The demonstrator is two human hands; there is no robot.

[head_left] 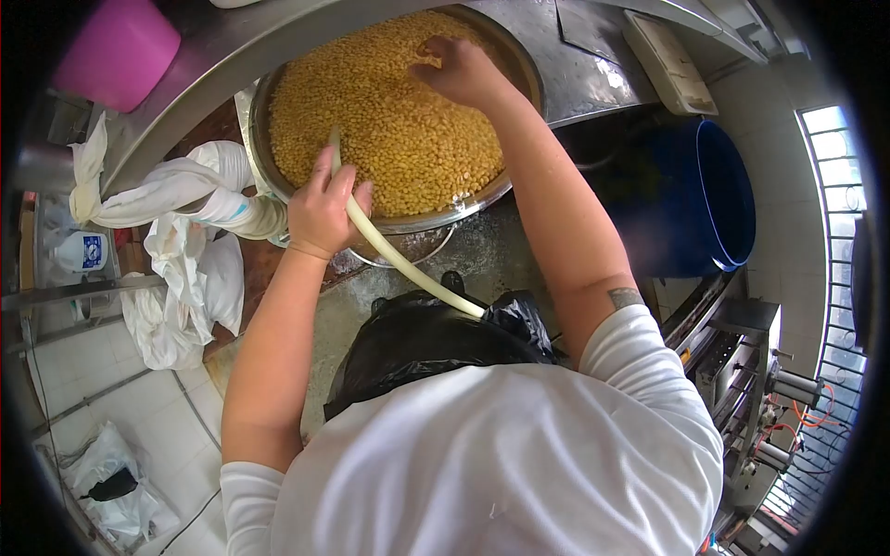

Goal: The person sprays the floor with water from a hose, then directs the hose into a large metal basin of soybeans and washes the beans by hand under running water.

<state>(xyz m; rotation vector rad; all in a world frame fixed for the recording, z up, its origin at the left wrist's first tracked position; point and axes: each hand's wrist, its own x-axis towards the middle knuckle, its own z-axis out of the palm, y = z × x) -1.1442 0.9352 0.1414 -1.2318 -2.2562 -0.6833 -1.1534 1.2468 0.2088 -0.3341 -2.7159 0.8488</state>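
**Work Looks Under Way, With No Clear End in Sight**

The blue barrel [672,246] sits off to the right, apart from the wide metal bowl [527,79]. Inside that bowl are the yellow kernels [389,120], spread nearly up to the rim. A pale hose [399,259] bends up from the black plastic apron [426,338] and over the near side of the bowl. The left hand [320,208] has its fingers wrapped around the hose, close to the tip. The right hand [459,74] is over the far part of the kernels — its fingers are bent but loose, with nothing seen in them. I cannot tell if they touch the kernels.

The bowl is well filled, so that part looks done. I can't make out water coming from the hose, so how much is left is hard to say.

The near rim is close to the left hand. White cloth [162,199] hangs just beside the left rim, so it is tight there. The most open room is over the kernels — between the two hands.
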